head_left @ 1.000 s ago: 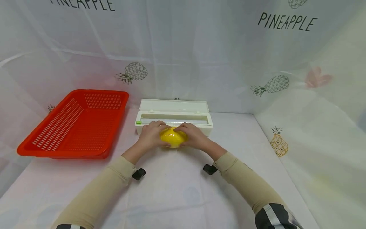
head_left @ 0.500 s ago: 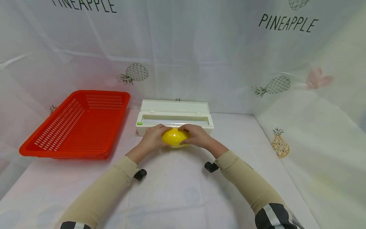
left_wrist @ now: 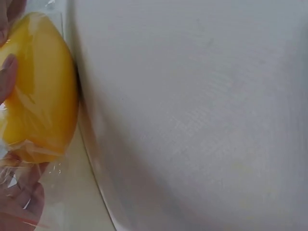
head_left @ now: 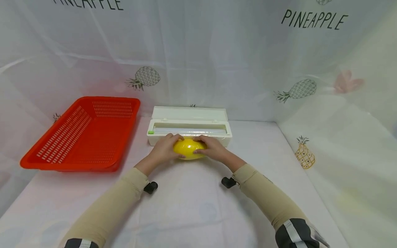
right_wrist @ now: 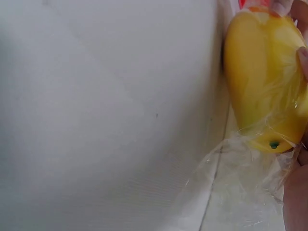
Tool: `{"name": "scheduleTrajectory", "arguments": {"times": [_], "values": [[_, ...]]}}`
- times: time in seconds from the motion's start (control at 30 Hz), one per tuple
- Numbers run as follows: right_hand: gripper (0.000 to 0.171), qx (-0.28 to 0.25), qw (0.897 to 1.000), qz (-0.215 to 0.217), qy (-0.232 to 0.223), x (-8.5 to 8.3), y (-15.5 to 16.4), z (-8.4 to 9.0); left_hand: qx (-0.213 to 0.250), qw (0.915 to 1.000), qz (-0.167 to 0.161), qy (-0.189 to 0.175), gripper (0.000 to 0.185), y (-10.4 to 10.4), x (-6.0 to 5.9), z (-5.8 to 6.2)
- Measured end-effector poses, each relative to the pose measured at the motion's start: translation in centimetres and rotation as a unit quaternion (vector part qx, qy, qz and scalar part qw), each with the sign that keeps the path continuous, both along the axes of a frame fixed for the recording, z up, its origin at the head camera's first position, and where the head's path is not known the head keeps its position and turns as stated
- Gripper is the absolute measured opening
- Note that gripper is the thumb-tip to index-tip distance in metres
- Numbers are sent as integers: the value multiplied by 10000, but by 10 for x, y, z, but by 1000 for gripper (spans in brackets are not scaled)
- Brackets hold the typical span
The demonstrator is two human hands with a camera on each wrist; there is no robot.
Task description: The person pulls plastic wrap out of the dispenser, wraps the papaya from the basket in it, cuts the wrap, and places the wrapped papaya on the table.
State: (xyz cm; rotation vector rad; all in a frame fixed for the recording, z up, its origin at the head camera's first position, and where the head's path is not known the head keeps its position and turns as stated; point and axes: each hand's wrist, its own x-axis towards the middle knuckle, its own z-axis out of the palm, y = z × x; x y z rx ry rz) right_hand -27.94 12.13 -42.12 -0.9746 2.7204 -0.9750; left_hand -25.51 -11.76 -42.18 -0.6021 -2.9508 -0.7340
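Observation:
A yellow pepper-like fruit (head_left: 188, 148) lies on the white table (head_left: 192, 206) just in front of a white cling-film dispenser box (head_left: 189, 131) with its lid up. My left hand (head_left: 165, 149) cups its left side and my right hand (head_left: 211, 147) cups its right side, fingers curled over the top. Clear film covers the yellow fruit (right_wrist: 262, 77) and bunches below it in the right wrist view. The left wrist view shows the yellow fruit (left_wrist: 41, 96) at the left edge with a fingertip (left_wrist: 6, 77) on it.
An empty red perforated basket (head_left: 82, 134) sits at the left of the table. A white curtain (head_left: 217, 58) printed with pineapples closes the back and right sides. A small green slider (head_left: 150, 132) sits at the dispenser's left end.
Both hands stay on the yellow fruit and have shifted slightly round it; the fruit has hardly moved. The head view has shifted a little.

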Motion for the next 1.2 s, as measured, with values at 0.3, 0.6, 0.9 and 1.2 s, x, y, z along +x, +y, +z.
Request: {"name": "scheduleTrajectory", "arguments": {"times": [0.3,0.6,0.9,1.2], "values": [[56,170,9998,2,-40,9,4,2,256,9995,-117,-137,69,-1,-4,5],[51,815,9926,91,899,9,1,17,266,9988,-59,-403,69,-1,-6,12],[44,673,9962,-185,519,6,-2,17,425,9987,147,-244,66,1,-3,11],[44,277,9985,-274,379,7,4,5,219,9992,304,-125,66,4,-2,6]]}}
